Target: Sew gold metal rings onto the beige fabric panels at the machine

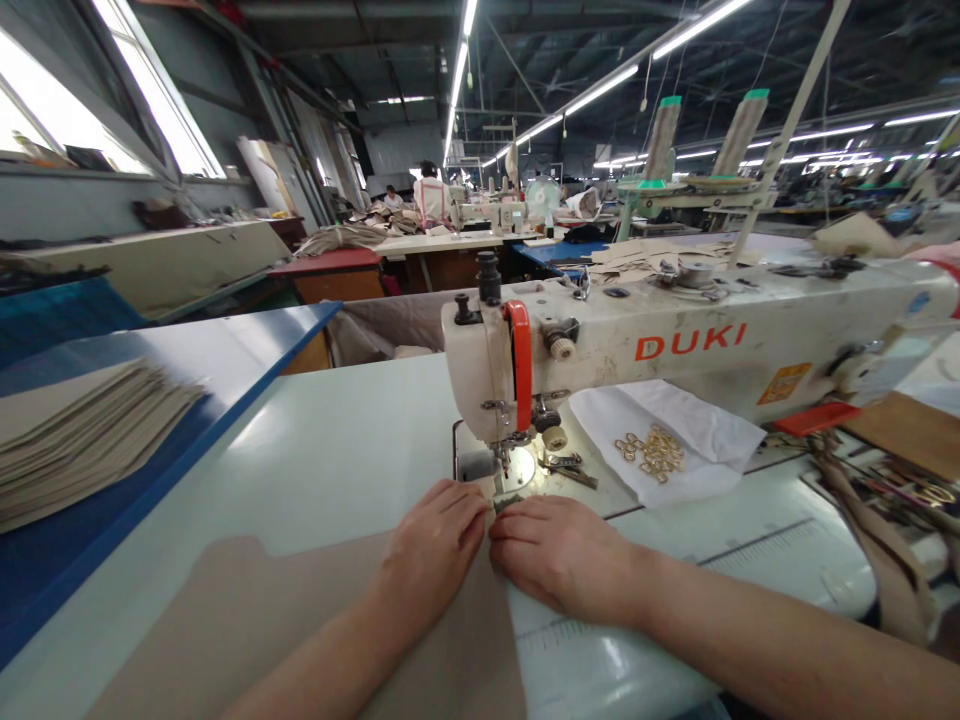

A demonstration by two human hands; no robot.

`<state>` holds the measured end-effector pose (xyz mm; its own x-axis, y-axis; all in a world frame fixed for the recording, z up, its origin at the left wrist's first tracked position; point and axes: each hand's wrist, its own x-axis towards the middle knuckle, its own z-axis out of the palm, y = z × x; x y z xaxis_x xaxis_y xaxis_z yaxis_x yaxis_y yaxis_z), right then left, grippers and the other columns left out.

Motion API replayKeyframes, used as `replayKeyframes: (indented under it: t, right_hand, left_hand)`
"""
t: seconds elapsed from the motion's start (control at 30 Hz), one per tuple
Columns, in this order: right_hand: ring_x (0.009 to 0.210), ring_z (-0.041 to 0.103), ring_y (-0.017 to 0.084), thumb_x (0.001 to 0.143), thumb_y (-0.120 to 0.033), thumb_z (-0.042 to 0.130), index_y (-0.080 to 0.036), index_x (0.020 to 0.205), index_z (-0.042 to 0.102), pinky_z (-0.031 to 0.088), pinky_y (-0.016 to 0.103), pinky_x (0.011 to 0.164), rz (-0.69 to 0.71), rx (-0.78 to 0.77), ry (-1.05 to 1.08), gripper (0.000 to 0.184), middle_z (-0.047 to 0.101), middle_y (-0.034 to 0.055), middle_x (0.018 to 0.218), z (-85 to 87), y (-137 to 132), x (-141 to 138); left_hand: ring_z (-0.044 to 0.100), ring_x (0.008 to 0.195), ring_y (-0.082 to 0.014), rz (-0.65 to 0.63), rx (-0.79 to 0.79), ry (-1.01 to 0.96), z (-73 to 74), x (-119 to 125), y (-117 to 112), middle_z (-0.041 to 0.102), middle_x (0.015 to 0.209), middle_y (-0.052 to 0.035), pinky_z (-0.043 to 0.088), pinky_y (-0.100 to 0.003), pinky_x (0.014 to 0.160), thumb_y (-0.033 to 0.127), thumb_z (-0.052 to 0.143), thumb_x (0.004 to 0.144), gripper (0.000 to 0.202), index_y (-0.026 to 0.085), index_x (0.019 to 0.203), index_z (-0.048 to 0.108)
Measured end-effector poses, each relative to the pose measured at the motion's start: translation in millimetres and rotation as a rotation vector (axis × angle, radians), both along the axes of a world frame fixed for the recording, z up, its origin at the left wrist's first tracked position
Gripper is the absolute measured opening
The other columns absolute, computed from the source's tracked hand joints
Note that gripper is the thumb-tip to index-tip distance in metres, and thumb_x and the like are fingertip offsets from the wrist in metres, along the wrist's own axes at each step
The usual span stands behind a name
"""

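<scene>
A large beige fabric panel (315, 610) lies on the pale machine table, its far edge by the needle of the white sewing machine (600, 350). My left hand (442, 530) rests on that panel with its fingers bent together, pinching the panel's edge just in front of the presser foot (508, 458). Close beside it on the right, my right hand (559, 550) is also closed at the same edge. A small dark piece shows between the fingertips of both hands, too hidden to name. The lit needle plate (521, 468) is just beyond the fingers.
Gold metal rings (652, 450) lie on a white sheet (712, 440) under the machine arm. Small metal tools (570, 468) sit right of the needle. A stack of beige panels (90, 430) is on a blue-edged table at left. Thread cones (664, 140) stand behind; people work farther back.
</scene>
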<state>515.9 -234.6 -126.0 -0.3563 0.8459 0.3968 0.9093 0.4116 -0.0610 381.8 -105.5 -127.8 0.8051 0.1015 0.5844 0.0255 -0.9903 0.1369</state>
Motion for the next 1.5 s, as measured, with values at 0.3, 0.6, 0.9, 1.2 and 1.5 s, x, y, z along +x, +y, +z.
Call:
replayKeyframes:
  t: [0.3, 0.6, 0.9, 1.2, 1.5]
  right_hand:
    - [0.1, 0.055, 0.02, 0.09, -0.017, 0.048, -0.013, 0.093, 0.061, 0.045, 0.033, 0.09, -0.089, 0.02, 0.009, 0.014, 0.064, 0.0097, 0.095, 4.7, 1.8, -4.0]
    - [0.093, 0.055, 0.019, 0.09, -0.016, 0.052, -0.014, 0.09, 0.06, 0.044, 0.033, 0.087, -0.119, -0.015, -0.066, 0.009, 0.063, 0.0082, 0.093, 1.6, 4.0, -5.2]
    - [0.089, 0.054, 0.02, 0.087, -0.019, 0.057, -0.014, 0.086, 0.06, 0.044, 0.033, 0.082, -0.145, -0.09, -0.157, 0.006, 0.062, 0.0066, 0.091, 11.2, 5.6, 8.9]
    - [0.092, 0.053, 0.019, 0.089, -0.017, 0.056, -0.013, 0.089, 0.059, 0.044, 0.031, 0.085, -0.165, -0.094, -0.09, 0.005, 0.062, 0.0074, 0.095, 4.2, 14.5, 25.0]
    - [0.098, 0.052, 0.02, 0.09, -0.015, 0.052, -0.013, 0.093, 0.058, 0.044, 0.032, 0.084, -0.189, -0.111, -0.06, 0.006, 0.061, 0.0089, 0.103, 4.1, 17.9, 27.3]
  left_hand:
    - [0.062, 0.078, -0.017, -0.013, 0.041, 0.04, 2.9, -7.4, -1.2, 0.069, 0.083, -0.0042, 0.055, -0.031, 0.074, 0.009, 0.038, 0.089, 0.027, 0.018, 0.085, 0.063]
    - [0.063, 0.081, -0.0179, 0.018, -0.016, 0.034, 1.3, -11.7, -4.1, 0.069, 0.087, -0.0068, 0.056, -0.032, 0.075, 0.012, 0.038, 0.09, 0.026, 0.016, 0.089, 0.064]
    - [0.063, 0.082, -0.0183, -0.006, -0.06, 0.014, -0.7, 8.2, -0.8, 0.07, 0.088, -0.007, 0.056, -0.032, 0.076, 0.012, 0.04, 0.089, 0.025, 0.017, 0.09, 0.064]
    - [0.064, 0.086, -0.019, -0.016, -0.019, 0.027, -0.3, 27.1, 12.0, 0.07, 0.089, -0.0072, 0.055, -0.034, 0.081, 0.012, 0.038, 0.09, 0.026, 0.015, 0.09, 0.065]
    - [0.064, 0.084, -0.0186, -0.021, -0.017, -0.015, -6.0, 31.6, 20.9, 0.07, 0.087, -0.0067, 0.055, -0.034, 0.08, 0.018, 0.039, 0.091, 0.028, 0.016, 0.088, 0.067]
